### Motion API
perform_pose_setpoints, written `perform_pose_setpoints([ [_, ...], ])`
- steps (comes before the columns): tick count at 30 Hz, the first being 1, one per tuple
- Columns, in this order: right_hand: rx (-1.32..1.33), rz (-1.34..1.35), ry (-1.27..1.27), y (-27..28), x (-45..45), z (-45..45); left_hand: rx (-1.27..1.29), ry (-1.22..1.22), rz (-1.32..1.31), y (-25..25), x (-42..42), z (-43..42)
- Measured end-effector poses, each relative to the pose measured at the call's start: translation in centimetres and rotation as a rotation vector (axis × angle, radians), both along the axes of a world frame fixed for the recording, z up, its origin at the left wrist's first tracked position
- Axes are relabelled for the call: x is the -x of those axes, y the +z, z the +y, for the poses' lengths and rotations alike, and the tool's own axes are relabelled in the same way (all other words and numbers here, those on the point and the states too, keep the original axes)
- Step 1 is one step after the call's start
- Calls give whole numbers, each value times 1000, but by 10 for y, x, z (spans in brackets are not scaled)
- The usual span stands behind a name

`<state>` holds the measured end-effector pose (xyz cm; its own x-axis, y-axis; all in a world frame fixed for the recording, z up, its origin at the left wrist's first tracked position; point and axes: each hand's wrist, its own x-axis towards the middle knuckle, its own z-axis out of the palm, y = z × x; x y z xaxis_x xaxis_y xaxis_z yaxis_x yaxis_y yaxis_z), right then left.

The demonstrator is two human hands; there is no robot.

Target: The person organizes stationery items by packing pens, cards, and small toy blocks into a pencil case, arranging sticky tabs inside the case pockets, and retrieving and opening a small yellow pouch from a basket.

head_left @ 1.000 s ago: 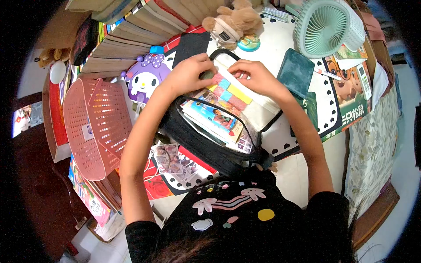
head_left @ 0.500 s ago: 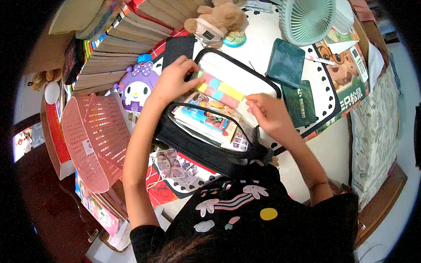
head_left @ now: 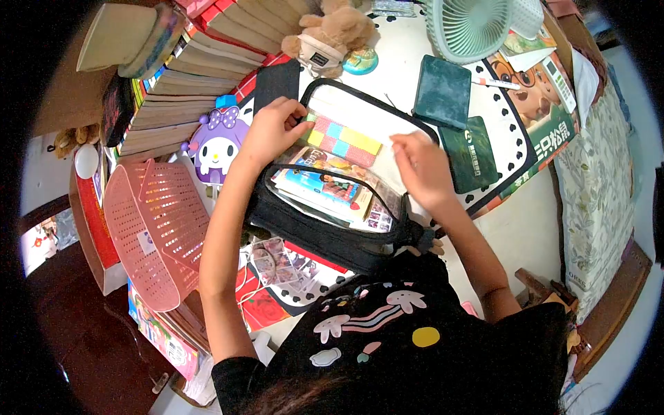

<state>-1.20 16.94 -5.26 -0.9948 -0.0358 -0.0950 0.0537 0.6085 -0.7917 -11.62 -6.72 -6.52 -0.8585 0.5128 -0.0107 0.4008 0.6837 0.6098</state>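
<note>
A black bag [head_left: 315,234] lies unzipped on the desk, its white-lined flap [head_left: 366,104] folded back away from the body. Books and cards [head_left: 328,187] show inside its front part. Across the opening lies a colourful checkered piece [head_left: 340,141] in yellow, pink and blue. My left hand [head_left: 278,130] pinches the left end of that piece. To the right, my right hand [head_left: 423,169] hovers over the white lining with its fingers curled together; whether anything small is between them is hidden.
A pink basket [head_left: 155,232] and a purple character item [head_left: 216,149] stand left. Books [head_left: 200,76] line the back left, beside a teddy bear [head_left: 332,38]. A green fan [head_left: 470,28], dark green box [head_left: 443,92] and green booklet [head_left: 470,155] are on the right.
My right hand has left the bag's far edge and moved right and nearer, uncovering the white lining. My left hand stays at the checkered piece's left end. The head view has shifted.
</note>
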Motion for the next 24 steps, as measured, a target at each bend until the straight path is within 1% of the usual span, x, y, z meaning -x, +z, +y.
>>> perform_pose_setpoints([
  [1,-118,139,-26,3,6,3,-1,4,0,1,0,0],
  [2,-119,138,-21,-3,12,6,10,-7,4,2,0,0],
  [4,-32,307,112,-27,29,14,20,-14,11,4,-1,0],
  [5,11,247,230,-37,38,19,20,-9,7,5,-2,1],
  [6,11,248,233,-33,45,20,20,-5,3,6,-2,1],
  [8,40,-62,390,-22,59,22,6,-4,15,5,-1,0],
  [9,41,-66,395,-19,64,23,-8,-9,21,3,-2,-2],
  [11,-130,-294,523,-13,71,24,-11,-18,30,2,-2,-3],
  [12,-134,-295,529,-8,73,24,-13,-32,42,2,-2,-3],
  [14,-32,-449,540,-2,74,24,-32,-15,13,-1,-1,-3],
  [15,-35,-451,547,-4,75,24,-48,-7,-13,-1,-1,-3],
  [17,81,-476,547,-14,77,25,-41,-6,-14,1,-2,-3],
  [18,80,-477,552,-18,77,24,-32,-12,-12,2,-2,-3],
  [20,239,-516,526,-26,77,24,-28,-7,-17,2,-2,-3],
  [24,270,-499,514,-25,75,23,-33,-12,-2,2,-3,-4],
])
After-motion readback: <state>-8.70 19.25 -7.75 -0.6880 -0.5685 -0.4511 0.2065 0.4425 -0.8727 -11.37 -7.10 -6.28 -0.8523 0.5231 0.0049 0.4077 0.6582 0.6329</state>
